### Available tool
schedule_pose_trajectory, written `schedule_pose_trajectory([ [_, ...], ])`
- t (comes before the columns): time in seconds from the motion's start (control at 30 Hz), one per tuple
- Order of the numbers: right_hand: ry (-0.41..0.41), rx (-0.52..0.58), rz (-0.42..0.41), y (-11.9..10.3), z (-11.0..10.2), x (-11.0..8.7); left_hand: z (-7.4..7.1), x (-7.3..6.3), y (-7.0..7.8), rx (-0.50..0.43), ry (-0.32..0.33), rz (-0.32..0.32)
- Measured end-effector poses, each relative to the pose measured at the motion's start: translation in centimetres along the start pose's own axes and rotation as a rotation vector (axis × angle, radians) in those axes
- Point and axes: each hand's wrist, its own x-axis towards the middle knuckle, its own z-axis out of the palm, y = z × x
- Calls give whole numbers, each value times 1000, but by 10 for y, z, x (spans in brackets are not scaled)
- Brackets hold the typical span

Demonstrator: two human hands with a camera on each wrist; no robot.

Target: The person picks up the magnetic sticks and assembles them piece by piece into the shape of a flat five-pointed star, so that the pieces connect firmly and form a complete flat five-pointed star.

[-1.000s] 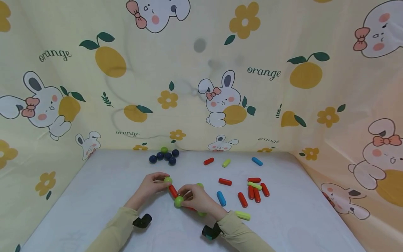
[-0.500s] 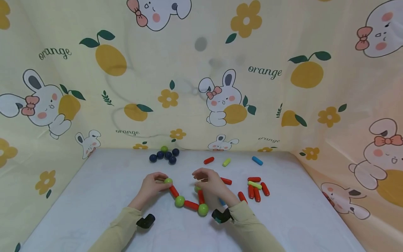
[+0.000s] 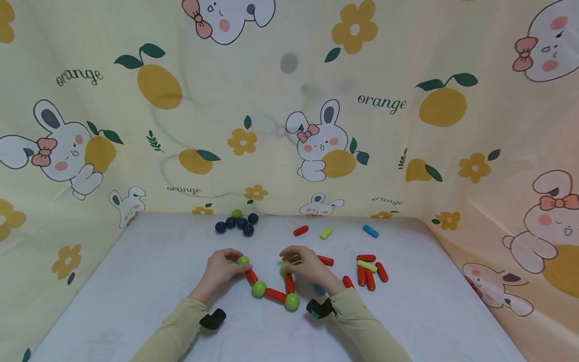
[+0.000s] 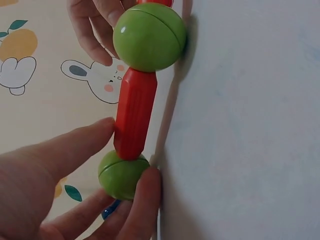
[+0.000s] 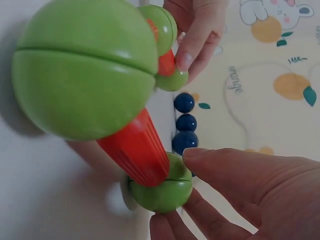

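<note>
A chain (image 3: 292, 301) of 4 green balls (image 3: 259, 289) and 3 red sticks (image 3: 275, 295) lies on the table (image 3: 253, 337) between the hands, bent into a U opening away from the person. The left hand (image 3: 220, 266) pinches the left end ball (image 3: 243, 260); the right hand (image 3: 309, 265) has thumb and fingers about the right end ball (image 3: 285, 268), though how firmly is hard to tell. An uneven pull could pop a stick loose, and twisting either end could skew the U. A blue stick (image 3: 319, 289), partly hidden by the right hand, could get knocked away.
</note>
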Motion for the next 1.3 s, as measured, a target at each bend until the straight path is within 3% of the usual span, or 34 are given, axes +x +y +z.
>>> schedule_pose_trajectory([
  [0.27,-6,-28,4,2,2,0,4,-2,4,65,11,-32],
  [0.5,-19,-42,-4,1,-1,-5,9,-1,6,76,5,-11],
  [0.7,-34,-33,-1,-1,-2,-11,17,-6,12,82,9,-36],
  [0.9,-31,-39,-6,-1,-2,-15,21,-6,9,71,14,3],
  [1.1,-48,-41,-2,-2,-3,-23,19,-1,1,37,-42,30],
  [1.3,-56,-45,7,-5,-3,-32,12,5,-2,15,-161,43],
])
